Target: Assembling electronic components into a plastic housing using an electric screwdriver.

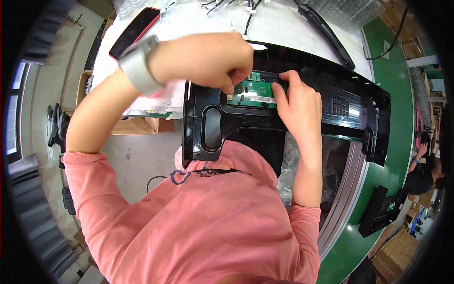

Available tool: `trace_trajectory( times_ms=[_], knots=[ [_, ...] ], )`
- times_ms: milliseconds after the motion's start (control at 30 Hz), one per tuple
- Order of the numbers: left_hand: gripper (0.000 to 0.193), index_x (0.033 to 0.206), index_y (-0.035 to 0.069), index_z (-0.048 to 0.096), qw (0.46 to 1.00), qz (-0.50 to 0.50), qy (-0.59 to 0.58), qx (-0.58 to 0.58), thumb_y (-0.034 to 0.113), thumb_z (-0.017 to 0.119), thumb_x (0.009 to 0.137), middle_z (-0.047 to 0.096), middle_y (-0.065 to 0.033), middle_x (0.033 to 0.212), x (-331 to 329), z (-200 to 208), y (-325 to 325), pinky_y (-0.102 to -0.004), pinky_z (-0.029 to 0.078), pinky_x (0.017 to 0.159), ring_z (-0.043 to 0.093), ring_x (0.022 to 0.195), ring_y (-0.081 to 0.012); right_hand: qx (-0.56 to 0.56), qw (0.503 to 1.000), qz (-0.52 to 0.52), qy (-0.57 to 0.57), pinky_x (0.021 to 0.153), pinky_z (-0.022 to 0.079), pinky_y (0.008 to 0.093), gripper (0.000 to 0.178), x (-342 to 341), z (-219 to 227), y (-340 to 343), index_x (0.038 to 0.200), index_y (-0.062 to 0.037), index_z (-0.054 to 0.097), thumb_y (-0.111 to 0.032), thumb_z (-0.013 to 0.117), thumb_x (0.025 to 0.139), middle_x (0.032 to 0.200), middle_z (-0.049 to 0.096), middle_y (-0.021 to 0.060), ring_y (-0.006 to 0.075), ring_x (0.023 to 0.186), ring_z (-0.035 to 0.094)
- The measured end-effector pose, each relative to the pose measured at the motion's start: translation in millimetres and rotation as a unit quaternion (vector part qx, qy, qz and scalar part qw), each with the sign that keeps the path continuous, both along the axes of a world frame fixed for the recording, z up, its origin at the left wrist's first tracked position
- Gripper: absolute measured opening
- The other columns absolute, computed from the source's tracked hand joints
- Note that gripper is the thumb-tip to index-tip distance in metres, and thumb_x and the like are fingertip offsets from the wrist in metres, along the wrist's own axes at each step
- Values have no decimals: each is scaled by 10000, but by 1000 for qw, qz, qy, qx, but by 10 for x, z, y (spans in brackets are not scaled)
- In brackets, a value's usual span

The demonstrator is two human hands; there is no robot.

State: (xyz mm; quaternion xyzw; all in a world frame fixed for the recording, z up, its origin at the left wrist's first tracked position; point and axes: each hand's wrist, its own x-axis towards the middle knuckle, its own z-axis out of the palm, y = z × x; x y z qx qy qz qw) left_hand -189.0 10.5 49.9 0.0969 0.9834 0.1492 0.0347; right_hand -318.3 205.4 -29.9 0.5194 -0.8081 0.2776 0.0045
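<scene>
Your board (255,89) lies in the shell (331,90).
Left grip (226,60) curled, pinch unclear; right grip (300,102) spread, probably to steady the board.

A long, black plastic housing (352,117) sits open side up, its near side reaching out past the near edge of the worktop (279,28). It has raised rims, an oval recess near its left end and a square grille toward its right. Within the housing, left of its middle, lies a rectangular green circuit board (253,90), face up and roughly lengthwise, with small dark parts and a white label strip along its near edge. Its ends are partly hidden.
</scene>
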Motion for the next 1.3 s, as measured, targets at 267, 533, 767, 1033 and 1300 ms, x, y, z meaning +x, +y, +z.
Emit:
trace_trajectory(
  times_ms=[267,533,767,1033,1300],
  knots=[
    [220,1037,-74,645,832,137,-142,519,28,646,843,715,-99,801,155,-14,-124,-242,536,638,693,711,-121,-207,969,55,-125,498,453,285,223,209,260,29,1011,-15,685,3,728,793,649,549,75,218,502,535],
    [126,925,-56,616,888,209,-77,403,-6,657,817,683,-94,706,161,-34,44,-241,516,556,674,585,-144,-153,954,189,177,484,453,308,279,242,348,-198,1017,-30,701,-15,774,748,731,530,71,221,513,560],
    [107,891,-49,599,921,185,6,341,-7,661,815,674,-62,688,230,-124,72,-258,495,548,662,576,-152,-15,973,160,166,502,476,305,202,256,271,-316,1010,-3,705,-9,693,808,718,592,94,220,549,621],
    [67,872,8,650,861,255,333,287,46,672,823,645,-104,694,420,-224,15,-281,490,583,638,614,-178,5,962,127,-242,530,479,239,184,244,250,-369,996,48,698,49,566,867,686,655,60,112,585,639],
    [67,864,18,609,799,74,594,59,39,648,813,608,-133,707,306,-516,-161,-333,487,584,621,620,-272,-22,974,186,-129,517,451,218,139,224,158,-409,987,76,679,58,580,891,766,650,68,77,577,598]
  ],
)
